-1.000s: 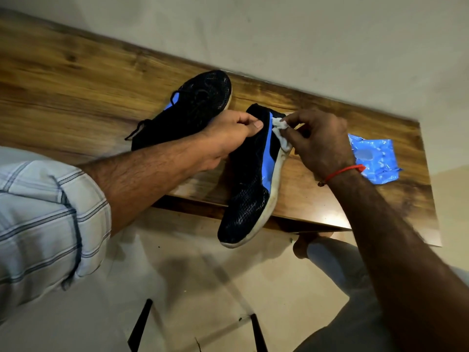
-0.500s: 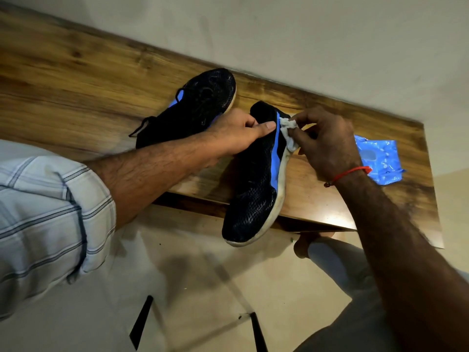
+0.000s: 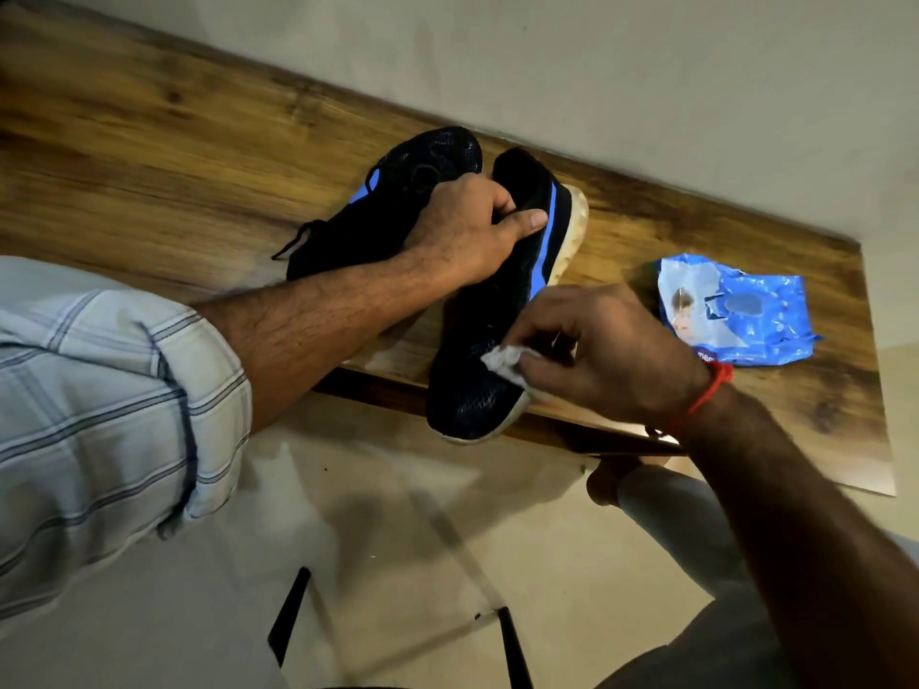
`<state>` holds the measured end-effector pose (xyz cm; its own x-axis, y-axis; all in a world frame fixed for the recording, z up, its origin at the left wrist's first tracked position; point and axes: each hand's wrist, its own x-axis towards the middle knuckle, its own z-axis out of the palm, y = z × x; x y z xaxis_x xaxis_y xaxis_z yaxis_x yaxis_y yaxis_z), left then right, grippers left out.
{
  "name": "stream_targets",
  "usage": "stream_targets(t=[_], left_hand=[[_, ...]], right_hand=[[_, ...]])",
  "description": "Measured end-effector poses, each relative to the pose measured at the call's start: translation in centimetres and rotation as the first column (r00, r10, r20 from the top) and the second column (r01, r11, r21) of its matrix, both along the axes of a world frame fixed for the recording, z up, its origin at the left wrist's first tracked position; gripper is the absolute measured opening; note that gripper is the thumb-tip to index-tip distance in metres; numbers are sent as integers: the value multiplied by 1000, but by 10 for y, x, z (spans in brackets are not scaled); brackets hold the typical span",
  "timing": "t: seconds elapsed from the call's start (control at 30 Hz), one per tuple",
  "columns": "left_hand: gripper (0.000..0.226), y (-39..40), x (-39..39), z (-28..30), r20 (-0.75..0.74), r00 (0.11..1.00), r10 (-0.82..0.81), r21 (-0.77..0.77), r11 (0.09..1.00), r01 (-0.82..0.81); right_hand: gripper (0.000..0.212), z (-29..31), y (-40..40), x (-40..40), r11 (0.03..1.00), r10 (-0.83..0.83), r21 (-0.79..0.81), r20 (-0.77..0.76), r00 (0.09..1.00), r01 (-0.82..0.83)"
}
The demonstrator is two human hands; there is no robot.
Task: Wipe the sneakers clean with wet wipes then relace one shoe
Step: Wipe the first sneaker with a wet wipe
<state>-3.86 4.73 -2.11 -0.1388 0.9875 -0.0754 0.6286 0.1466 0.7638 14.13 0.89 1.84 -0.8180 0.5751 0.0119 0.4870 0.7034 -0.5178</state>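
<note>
A: What are the hands doing?

B: The left hand [image 3: 467,226] grips the near sneaker [image 3: 497,310] at its heel end, fingers curled over the collar and the thumb laid along the blue stripe. The right hand [image 3: 601,350] pinches a crumpled white wet wipe [image 3: 502,361] and holds it against the side of that sneaker near the toe, just above the white sole.

A: How does the shoe lie?

B: It is tipped onto its side, heel over the wooden table [image 3: 164,156], toe sticking out past the table's front edge above the floor. The pale sole faces right.

A: And the other one?

B: The second sneaker [image 3: 398,201] rests on the table just behind the left hand, touching or nearly touching the first; a black lace [image 3: 293,241] trails from it toward the left.

A: Any writing to read?

B: The blue wipes packet [image 3: 736,310] lies on the table to the right, well apart from the shoes. It carries a printed picture and white lettering near its front edge, partly hidden by the right wrist and too blurred to read. No logo is legible on the shoes.

A: Anything on the arms?

B: A red thread [image 3: 706,395] circles the right wrist; a rolled checked sleeve [image 3: 109,405] covers the left upper arm.
</note>
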Motion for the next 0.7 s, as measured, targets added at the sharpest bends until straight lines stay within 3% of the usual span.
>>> stream_targets(t=[0.13,0.37,0.57,0.7], left_hand=[[32,2,-1,0,-4,1000,28,13,1000,-28],[32,-2,7,-3,-77,997,-3,19,1000,5],[30,1,8,1,-54,998,-28,-15,1000,27],[37,-8,10,9,-31,981,-190,-142,973,184]], right_hand=[[9,-8,16,4,961,-229,140,-85,970,239],[11,4,-20,-11,991,102,68,129,986,-111],[10,-6,18,16,986,-146,87,71,987,140],[6,-20,20,21,972,-228,78,49,972,224]])
